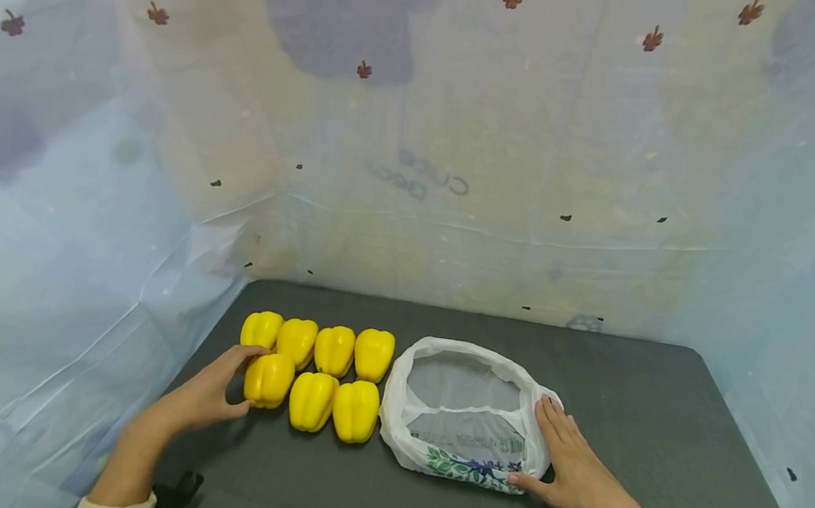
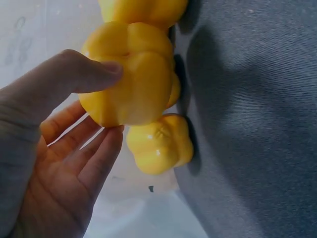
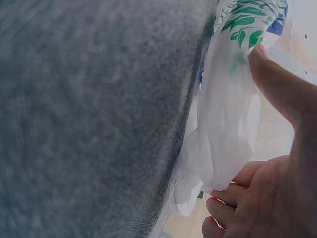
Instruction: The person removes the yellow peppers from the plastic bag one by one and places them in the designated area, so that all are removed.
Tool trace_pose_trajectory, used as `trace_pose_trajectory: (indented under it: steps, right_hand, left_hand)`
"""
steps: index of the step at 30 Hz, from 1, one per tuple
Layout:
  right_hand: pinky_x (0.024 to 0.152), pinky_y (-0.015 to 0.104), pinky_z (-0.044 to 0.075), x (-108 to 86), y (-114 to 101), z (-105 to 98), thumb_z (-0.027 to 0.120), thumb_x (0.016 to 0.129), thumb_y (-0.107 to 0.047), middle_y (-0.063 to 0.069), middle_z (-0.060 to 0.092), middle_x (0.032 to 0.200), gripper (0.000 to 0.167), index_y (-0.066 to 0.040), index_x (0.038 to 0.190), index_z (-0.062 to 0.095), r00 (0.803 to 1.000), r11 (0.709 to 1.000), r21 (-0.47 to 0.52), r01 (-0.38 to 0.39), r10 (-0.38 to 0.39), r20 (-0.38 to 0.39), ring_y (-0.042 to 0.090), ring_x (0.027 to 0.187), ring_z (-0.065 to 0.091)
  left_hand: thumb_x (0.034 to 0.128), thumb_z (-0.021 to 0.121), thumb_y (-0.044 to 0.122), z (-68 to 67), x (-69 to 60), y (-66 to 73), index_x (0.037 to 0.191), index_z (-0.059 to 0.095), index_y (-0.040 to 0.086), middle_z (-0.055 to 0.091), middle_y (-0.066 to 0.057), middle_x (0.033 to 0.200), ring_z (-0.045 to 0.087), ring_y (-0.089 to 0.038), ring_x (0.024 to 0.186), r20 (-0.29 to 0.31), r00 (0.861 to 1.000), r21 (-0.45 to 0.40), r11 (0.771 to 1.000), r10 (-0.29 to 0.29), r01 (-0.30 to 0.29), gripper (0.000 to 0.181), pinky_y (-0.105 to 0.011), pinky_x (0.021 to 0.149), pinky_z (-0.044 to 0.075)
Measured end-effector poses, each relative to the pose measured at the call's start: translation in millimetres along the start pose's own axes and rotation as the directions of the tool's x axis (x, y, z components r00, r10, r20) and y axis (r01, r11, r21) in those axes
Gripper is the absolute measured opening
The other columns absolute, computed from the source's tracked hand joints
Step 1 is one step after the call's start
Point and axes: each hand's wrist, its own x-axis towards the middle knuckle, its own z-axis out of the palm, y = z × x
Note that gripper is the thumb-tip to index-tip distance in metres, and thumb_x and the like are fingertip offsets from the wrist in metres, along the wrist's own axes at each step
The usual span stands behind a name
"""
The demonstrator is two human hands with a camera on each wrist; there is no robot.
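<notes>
My left hand (image 1: 209,392) holds a yellow bell pepper (image 1: 269,381) at the left end of the front row. In the left wrist view the thumb (image 2: 111,72) presses one side of this bell pepper (image 2: 148,82), with fingertips at its other side. A white plastic bag (image 1: 396,408), printed with green leaves and blue marks, stands with its mouth spread wide, right of the peppers. At the bag's right side rests my right hand (image 1: 579,473), its fingers extended along the rim and thumb apart at the front. The right wrist view shows thumb and fingertips touching the bag (image 3: 225,119).
Several more yellow bell peppers (image 1: 334,351) sit in two rows left of the bag, close together. All stand on a dark grey table (image 1: 320,487). Pale plastic sheeting (image 1: 436,266) hangs behind the table and along both sides.
</notes>
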Motion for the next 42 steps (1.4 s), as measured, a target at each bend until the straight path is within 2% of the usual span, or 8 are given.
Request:
trace_pose_trajectory:
  steps: [7,15,20,27,32,34,39,42]
  right_hand:
    - [0.135,0.035,-0.002,-0.5,-0.9,0.3,0.075,0.088,-0.073,0.024,0.016,0.177,0.123,0.004,0.169,0.023,1.000,1.000,-0.003,0.006,-0.006,-0.008,0.046,0.162,0.018]
    - [0.130,0.023,-0.010,-1.5,-1.3,0.3,0.076,0.088,-0.072,0.025,0.017,0.176,0.123,0.004,0.168,0.023,1.000,1.000,0.001,0.010,-0.010,-0.010,0.046,0.162,0.018]
    - [0.132,0.027,-0.007,-1.3,-1.3,0.0,0.075,0.088,-0.073,0.025,0.017,0.176,0.123,0.005,0.168,0.024,1.000,1.000,-0.006,0.008,-0.008,-0.011,0.047,0.162,0.018]
    - [0.132,0.028,-0.007,-1.7,-0.7,-0.1,0.075,0.088,-0.072,0.025,0.016,0.176,0.122,0.004,0.168,0.024,1.000,1.000,0.002,0.003,-0.003,-0.007,0.047,0.162,0.017]
    - [0.135,0.040,-0.002,-1.4,-1.2,-1.2,0.076,0.088,-0.071,0.024,0.016,0.177,0.122,0.005,0.168,0.023,1.000,1.000,0.011,-0.001,0.001,-0.010,0.047,0.162,0.017]
    - [0.135,0.040,-0.002,-1.6,-1.2,-1.6,0.076,0.088,-0.071,0.024,0.016,0.177,0.122,0.004,0.168,0.023,1.000,1.000,0.015,-0.001,0.001,-0.010,0.047,0.162,0.016]
    - [0.133,0.032,-0.007,-2.6,-0.3,-1.7,0.076,0.089,-0.070,0.024,0.016,0.177,0.122,0.004,0.169,0.022,1.000,1.000,0.021,0.006,-0.006,-0.012,0.046,0.163,0.016]
    - [0.133,0.031,-0.007,-2.8,0.3,-2.2,0.076,0.089,-0.070,0.024,0.016,0.177,0.122,0.004,0.169,0.022,1.000,1.000,0.017,0.012,-0.012,-0.022,0.045,0.163,0.016]
  left_hand:
    - [0.0861,0.088,0.000,8.7,-1.2,-6.6,0.151,0.046,0.001,0.052,-0.021,0.147,0.060,-0.042,0.130,0.046,0.998,-0.026,0.999,-0.046,0.047,0.077,-0.059,0.105,0.054]
    - [0.0881,0.084,-0.004,14.4,-1.5,-12.8,0.154,0.042,0.000,0.047,-0.020,0.154,0.052,-0.047,0.141,0.089,0.992,-0.104,0.989,-0.093,0.102,0.078,-0.058,0.113,0.048]
    - [0.0900,0.084,-0.002,15.1,-1.5,-17.7,0.156,0.041,0.002,0.046,-0.021,0.156,0.050,-0.049,0.144,0.099,0.991,-0.116,0.988,-0.093,0.104,0.079,-0.059,0.115,0.045]
    - [0.0911,0.085,0.002,16.8,-2.5,-22.4,0.156,0.039,0.001,0.046,-0.022,0.159,0.047,-0.051,0.146,0.110,0.988,-0.103,0.988,-0.103,0.115,0.080,-0.063,0.117,0.042]
    - [0.0893,0.088,0.004,18.0,-4.2,-24.0,0.156,0.039,0.005,0.044,-0.023,0.159,0.045,-0.052,0.147,0.086,0.990,-0.055,0.992,-0.109,0.113,0.083,-0.068,0.115,0.042]
    - [0.0886,0.088,0.005,18.2,-5.2,-23.6,0.158,0.038,0.006,0.042,-0.023,0.159,0.043,-0.052,0.147,0.080,0.990,-0.040,0.992,-0.115,0.119,0.086,-0.070,0.115,0.041]
    - [0.0907,0.088,0.009,16.3,-6.6,-19.8,0.162,0.037,0.008,0.038,-0.026,0.163,0.039,-0.055,0.149,0.097,0.985,-0.034,0.989,-0.140,0.144,0.088,-0.074,0.113,0.041]
    - [0.0947,0.086,0.020,14.4,-6.7,-16.1,0.163,0.038,0.010,0.037,-0.025,0.164,0.039,-0.054,0.149,0.096,0.984,-0.033,0.988,-0.147,0.151,0.084,-0.074,0.112,0.042]
